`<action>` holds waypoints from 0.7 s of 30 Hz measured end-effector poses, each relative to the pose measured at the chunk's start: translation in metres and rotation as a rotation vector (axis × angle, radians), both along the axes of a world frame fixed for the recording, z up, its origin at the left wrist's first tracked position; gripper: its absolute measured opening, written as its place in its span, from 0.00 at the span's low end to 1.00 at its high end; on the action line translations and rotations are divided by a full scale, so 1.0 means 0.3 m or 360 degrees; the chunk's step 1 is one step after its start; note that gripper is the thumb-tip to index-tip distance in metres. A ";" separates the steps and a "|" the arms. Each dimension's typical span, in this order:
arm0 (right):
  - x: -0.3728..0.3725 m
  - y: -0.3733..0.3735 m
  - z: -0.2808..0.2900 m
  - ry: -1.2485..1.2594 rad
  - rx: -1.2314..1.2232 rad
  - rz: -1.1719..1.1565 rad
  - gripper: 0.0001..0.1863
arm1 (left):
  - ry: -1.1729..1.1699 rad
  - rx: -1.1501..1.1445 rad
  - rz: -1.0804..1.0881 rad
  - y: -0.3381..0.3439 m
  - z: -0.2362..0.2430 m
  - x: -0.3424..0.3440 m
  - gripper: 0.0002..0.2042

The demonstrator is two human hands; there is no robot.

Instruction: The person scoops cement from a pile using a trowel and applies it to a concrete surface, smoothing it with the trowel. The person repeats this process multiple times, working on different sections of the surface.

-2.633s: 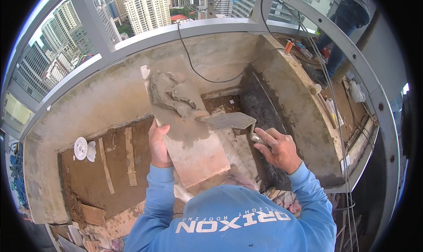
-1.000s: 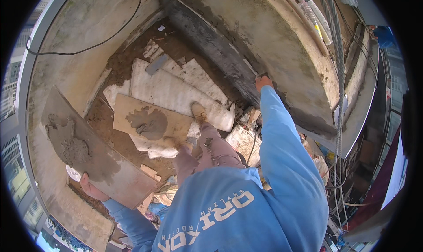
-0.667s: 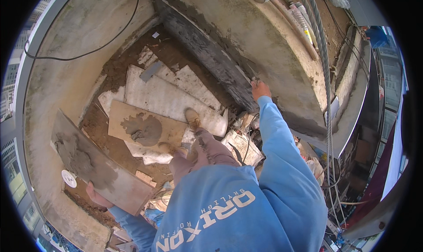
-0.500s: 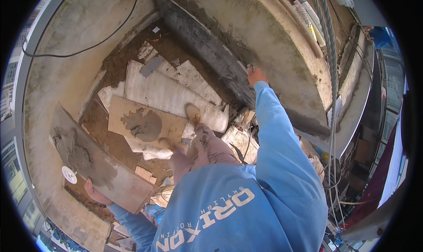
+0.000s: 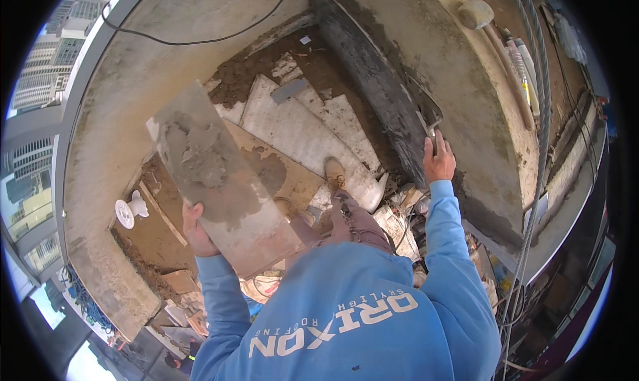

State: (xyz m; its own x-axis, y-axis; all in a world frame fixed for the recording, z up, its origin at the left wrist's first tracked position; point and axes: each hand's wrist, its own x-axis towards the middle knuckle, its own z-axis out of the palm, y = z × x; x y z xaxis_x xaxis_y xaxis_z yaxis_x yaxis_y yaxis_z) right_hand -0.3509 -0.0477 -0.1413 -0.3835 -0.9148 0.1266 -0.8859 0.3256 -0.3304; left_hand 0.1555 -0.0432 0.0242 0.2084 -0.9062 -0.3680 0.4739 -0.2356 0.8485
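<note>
My left hand [image 5: 198,228] grips the left edge of a rectangular board [image 5: 246,228], which carries a heap of wet grey mortar [image 5: 193,151]. My right hand [image 5: 439,156] is on the handle of a trowel [image 5: 429,118] at the right wall [image 5: 466,101], where the blade lies close against the surface at the top of a dark grey band [image 5: 366,75]. Below, another board [image 5: 299,181] bears a grey mortar patch and lies on off-white slabs [image 5: 293,128] by my boots [image 5: 335,175].
A mallet [image 5: 476,13] and tubes [image 5: 522,68] lie on the ledge beside hanging ropes [image 5: 536,181]. A white spool [image 5: 124,213] and wood strip [image 5: 160,208] sit at left. A cable [image 5: 200,43] crosses the far wall. Another person [image 5: 174,361] appears small at lower left.
My left hand and the mortar-covered board have moved up and rightward over the slabs since half a second ago. My right hand stays at the right wall; the view has turned slightly.
</note>
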 end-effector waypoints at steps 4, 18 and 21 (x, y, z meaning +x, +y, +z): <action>0.178 -0.057 0.440 -0.0400 -0.0375 0.0712 0.21 | 0.0206 -0.0134 -0.0212 -0.130 0.008 -0.134 0.27; 0.373 -0.042 0.872 0.0006 -0.0650 0.1120 0.25 | 0.0248 -0.0526 -0.0624 -0.180 0.240 -0.291 0.24; 0.432 -0.081 0.858 -0.0061 -0.0778 0.1115 0.26 | -0.0113 -0.0583 -0.0781 -0.138 0.253 -0.256 0.22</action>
